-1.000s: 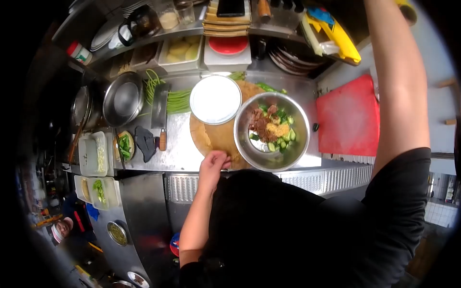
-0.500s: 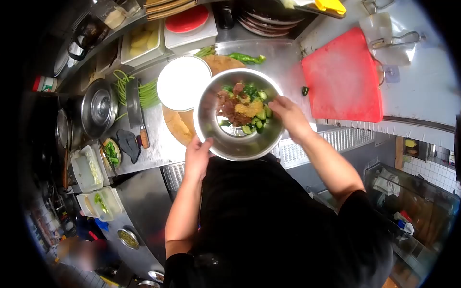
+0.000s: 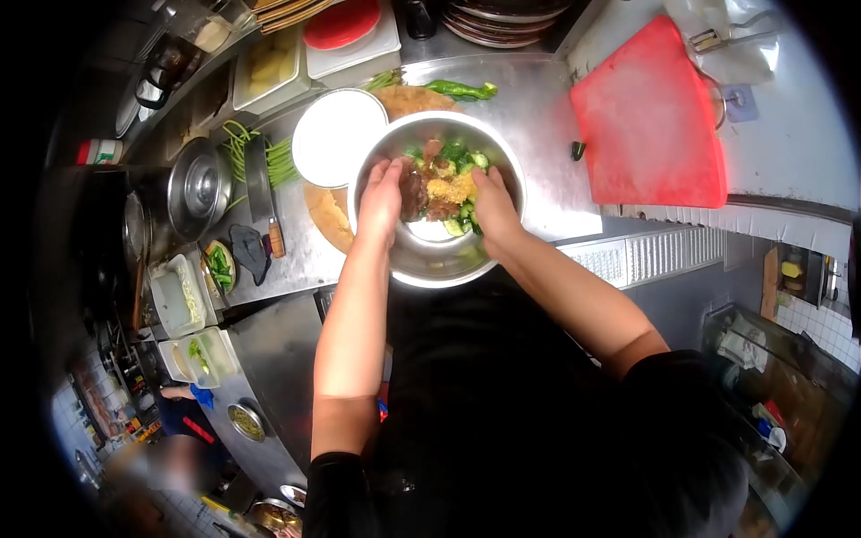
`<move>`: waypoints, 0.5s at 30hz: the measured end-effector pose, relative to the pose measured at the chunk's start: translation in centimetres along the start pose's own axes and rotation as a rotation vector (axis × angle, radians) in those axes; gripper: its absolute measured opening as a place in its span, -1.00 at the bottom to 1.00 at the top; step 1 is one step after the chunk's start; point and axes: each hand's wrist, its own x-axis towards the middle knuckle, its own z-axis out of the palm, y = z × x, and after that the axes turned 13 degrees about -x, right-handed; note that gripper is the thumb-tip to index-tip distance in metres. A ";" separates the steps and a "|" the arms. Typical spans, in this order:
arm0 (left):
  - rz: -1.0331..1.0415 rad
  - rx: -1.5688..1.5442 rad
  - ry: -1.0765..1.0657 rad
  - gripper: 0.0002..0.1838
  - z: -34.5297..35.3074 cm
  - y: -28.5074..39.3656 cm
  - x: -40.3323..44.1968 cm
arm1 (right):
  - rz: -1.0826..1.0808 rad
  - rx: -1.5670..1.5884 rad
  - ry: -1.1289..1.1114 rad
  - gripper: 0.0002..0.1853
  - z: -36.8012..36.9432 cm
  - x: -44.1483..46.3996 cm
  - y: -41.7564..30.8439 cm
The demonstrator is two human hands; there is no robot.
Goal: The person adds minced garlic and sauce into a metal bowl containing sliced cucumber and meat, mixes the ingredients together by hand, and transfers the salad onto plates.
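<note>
- As my left hand [image 3: 381,199] and right hand [image 3: 499,212] meet brown-green chopped food [image 3: 451,188] inside the round steel bowl [image 3: 426,265], handling shifts off its rim.
- Pinching or not, I cannot tell.

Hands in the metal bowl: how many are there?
2. In the bowl, the left hand is at the left side of the food, the right hand at its right. Neither is hidden, though some fingers are.

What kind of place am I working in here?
Probably a restaurant kitchen: a cleaver lies on the steel counter, plates are stacked at the back, and a large metal bowl holds cut food.
</note>
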 end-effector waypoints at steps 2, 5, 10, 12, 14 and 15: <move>-0.198 -0.175 -0.058 -0.42 1.0 0.1 0.4 | 0.005 0.101 -0.094 -0.30 0.3 2.3 0.6; -0.268 -0.321 -0.165 -0.46 1.7 -2.1 1.8 | 0.099 0.207 -0.225 -0.47 1.9 2.5 -0.7; -0.263 -0.502 -0.332 -0.56 0.1 -1.0 0.9 | 0.014 0.112 -0.366 -0.52 2.2 1.8 -1.9; -0.204 -0.447 -0.347 -0.57 -0.4 -0.2 0.3 | -0.083 -0.018 -0.305 -0.54 1.3 1.3 -2.0; -0.168 -0.385 -0.316 -0.56 -0.7 0.2 0.1 | -0.179 -0.297 -0.234 -0.55 0.4 2.3 -1.2; -0.159 -0.350 -0.285 -0.67 -0.7 0.5 -0.1 | -0.356 -0.502 -0.144 -0.65 0.2 2.7 -0.7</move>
